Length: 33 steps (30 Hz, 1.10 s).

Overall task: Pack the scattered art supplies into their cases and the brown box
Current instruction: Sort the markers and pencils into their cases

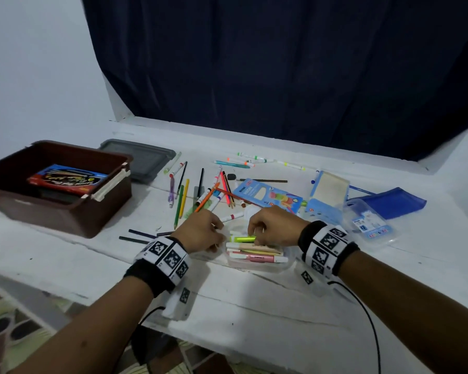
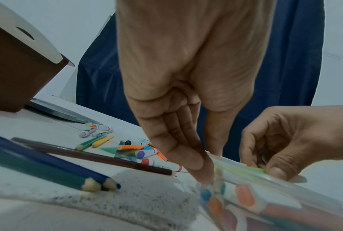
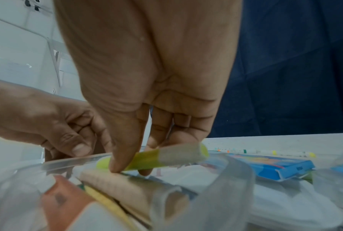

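Green highlighter at clear case

Our right hand (image 1: 272, 225) pinches the green highlighter (image 1: 242, 239) over the clear case (image 1: 257, 263); our left hand (image 1: 200, 232) grips its rim.

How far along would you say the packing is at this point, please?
Early to midway. Done: one flat pack lies in the brown box, and several highlighters sit in the clear case. In hand: the right hand places a yellow-green highlighter while the left hand steadies the case. Left: pencils and markers remain scattered; the lid is off.
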Tool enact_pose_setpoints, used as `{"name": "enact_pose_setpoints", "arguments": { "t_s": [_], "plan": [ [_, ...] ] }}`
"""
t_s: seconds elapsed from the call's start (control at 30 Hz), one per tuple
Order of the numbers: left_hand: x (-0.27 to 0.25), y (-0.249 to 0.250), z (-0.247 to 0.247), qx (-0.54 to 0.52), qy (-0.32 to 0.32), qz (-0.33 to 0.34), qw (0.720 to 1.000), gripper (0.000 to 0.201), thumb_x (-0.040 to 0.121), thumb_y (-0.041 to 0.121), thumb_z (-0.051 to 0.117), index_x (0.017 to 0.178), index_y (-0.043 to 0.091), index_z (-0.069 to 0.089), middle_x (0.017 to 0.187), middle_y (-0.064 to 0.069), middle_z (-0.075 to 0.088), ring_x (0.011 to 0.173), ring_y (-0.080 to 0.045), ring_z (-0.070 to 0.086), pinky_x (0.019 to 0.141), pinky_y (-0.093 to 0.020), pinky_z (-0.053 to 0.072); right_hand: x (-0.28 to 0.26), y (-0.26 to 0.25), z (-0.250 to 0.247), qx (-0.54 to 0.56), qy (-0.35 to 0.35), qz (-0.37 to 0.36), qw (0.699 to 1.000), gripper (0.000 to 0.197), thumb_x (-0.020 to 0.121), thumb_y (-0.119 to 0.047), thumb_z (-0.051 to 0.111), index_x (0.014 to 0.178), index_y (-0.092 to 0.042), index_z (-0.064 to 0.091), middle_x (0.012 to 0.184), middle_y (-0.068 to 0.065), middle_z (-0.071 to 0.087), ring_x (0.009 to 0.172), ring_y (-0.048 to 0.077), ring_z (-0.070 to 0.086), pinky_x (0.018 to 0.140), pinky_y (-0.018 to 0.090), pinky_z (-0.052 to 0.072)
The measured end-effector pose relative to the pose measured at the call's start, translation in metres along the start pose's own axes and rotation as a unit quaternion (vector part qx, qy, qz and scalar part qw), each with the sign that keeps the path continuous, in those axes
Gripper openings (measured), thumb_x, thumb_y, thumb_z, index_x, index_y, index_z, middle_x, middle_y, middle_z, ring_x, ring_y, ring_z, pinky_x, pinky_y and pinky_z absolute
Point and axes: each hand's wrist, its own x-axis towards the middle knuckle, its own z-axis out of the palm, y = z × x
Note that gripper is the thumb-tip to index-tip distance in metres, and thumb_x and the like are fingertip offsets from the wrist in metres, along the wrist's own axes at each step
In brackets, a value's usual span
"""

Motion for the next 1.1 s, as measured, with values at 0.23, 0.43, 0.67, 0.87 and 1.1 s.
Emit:
{"name": "enact_pose_setpoints", "arguments": {
  "t_s": [0.23, 0.43, 0.67, 0.87, 1.1],
  "plan": [
    [0.001, -0.003, 0.002, -0.038, -0.009, -0.023, 0.999, 0.026, 0.087, 0.015, 0.07, 0.11, 0.005, 0.066, 0.066, -0.001, 0.07, 0.049, -0.005, 0.064, 0.058, -0.018, 0.056, 0.004, -0.002, 0.001, 0.026, -0.024, -0.004, 0.999, 0.018, 0.089, -0.019, 0.063, 0.105, -0.021, 0.07, 0.097, -0.005, 0.071, 0.09, 0.009, 0.063, 0.079, 0.028, 0.055],
    [0.003, -0.002, 0.004, -0.064, -0.012, -0.046, 0.997, 0.027, 0.087, 0.012, 0.07, 0.112, 0.006, 0.063, 0.066, -0.002, 0.069, 0.057, -0.012, 0.067, 0.065, -0.026, 0.059, 0.001, 0.001, 0.003, 0.012, -0.031, -0.009, 0.999, 0.021, 0.089, -0.025, 0.067, 0.109, -0.022, 0.072, 0.104, -0.006, 0.069, 0.091, 0.007, 0.061, 0.081, 0.023, 0.052],
    [0.006, -0.003, 0.01, -0.05, 0.016, -0.057, 0.997, 0.028, 0.086, 0.014, 0.068, 0.112, 0.006, 0.062, 0.086, -0.007, 0.066, 0.08, -0.024, 0.069, 0.08, -0.035, 0.058, -0.01, -0.013, 0.008, -0.008, -0.03, -0.063, 0.998, 0.015, 0.085, -0.026, 0.068, 0.098, -0.025, 0.075, 0.097, -0.009, 0.07, 0.084, 0.004, 0.058, 0.075, 0.02, 0.048],
    [0.006, -0.001, 0.013, -0.056, 0.015, -0.067, 0.996, 0.029, 0.084, 0.009, 0.066, 0.112, 0.008, 0.059, 0.1, -0.011, 0.068, 0.08, -0.023, 0.071, 0.076, -0.04, 0.06, -0.007, -0.014, 0.008, -0.069, -0.034, -0.058, 0.995, 0.022, 0.087, -0.024, 0.067, 0.109, -0.024, 0.071, 0.105, -0.006, 0.067, 0.087, 0.006, 0.054, 0.069, 0.015, 0.041],
    [0.004, -0.003, 0.012, -0.055, 0.005, -0.053, 0.997, 0.028, 0.088, 0.011, 0.063, 0.115, 0.007, 0.057, 0.087, -0.009, 0.07, 0.072, -0.023, 0.072, 0.072, -0.037, 0.06, -0.007, -0.017, 0.009, -0.077, -0.041, -0.058, 0.994, 0.023, 0.09, -0.023, 0.065, 0.111, -0.023, 0.07, 0.108, -0.003, 0.065, 0.089, 0.008, 0.052, 0.072, 0.015, 0.041]
  ]
}}
